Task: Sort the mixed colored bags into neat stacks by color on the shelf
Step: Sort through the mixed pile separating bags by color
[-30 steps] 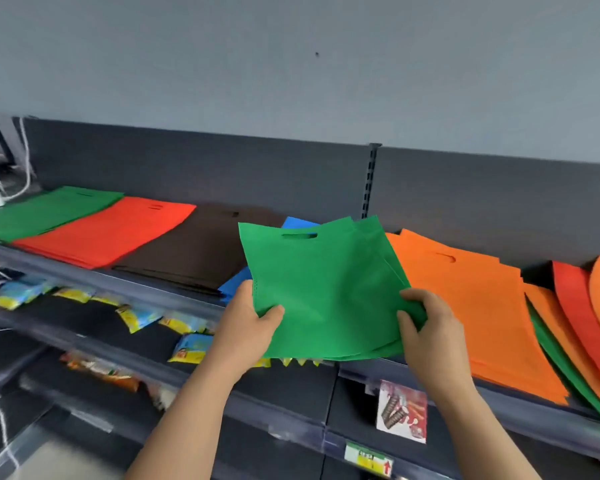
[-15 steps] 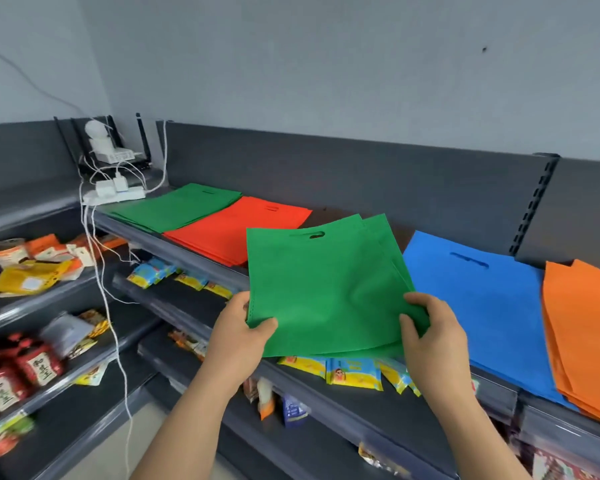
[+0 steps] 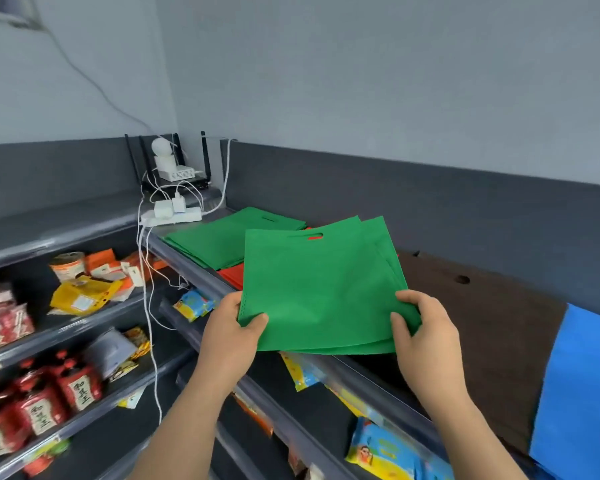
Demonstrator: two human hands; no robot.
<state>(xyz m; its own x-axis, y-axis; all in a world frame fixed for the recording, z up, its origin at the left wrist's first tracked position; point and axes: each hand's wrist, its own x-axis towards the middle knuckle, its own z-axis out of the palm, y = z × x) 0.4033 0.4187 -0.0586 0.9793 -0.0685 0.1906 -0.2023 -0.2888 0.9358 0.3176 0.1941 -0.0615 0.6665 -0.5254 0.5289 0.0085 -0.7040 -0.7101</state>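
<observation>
I hold a small bundle of green bags (image 3: 317,289) flat in front of me, above the top shelf's front edge (image 3: 194,268). My left hand (image 3: 231,336) pinches its lower left corner, thumb on top. My right hand (image 3: 425,336) grips the lower right corner. A stack of green bags (image 3: 219,239) lies at the shelf's far left end. The held bundle covers most of the red stack (image 3: 232,275) beside it. Further right lie a brown stack (image 3: 482,323) and a blue stack (image 3: 579,386).
A white power strip with chargers (image 3: 174,213) and a router with a small camera (image 3: 170,164) sit in the corner, white cables hanging down. Lower shelves hold snack packets (image 3: 84,296), red pouches (image 3: 45,407) and wet-wipe packs (image 3: 381,452).
I have moved left along the shelf with the green bundle in both hands. The far-left green stack is now close; the orange bags have left view.
</observation>
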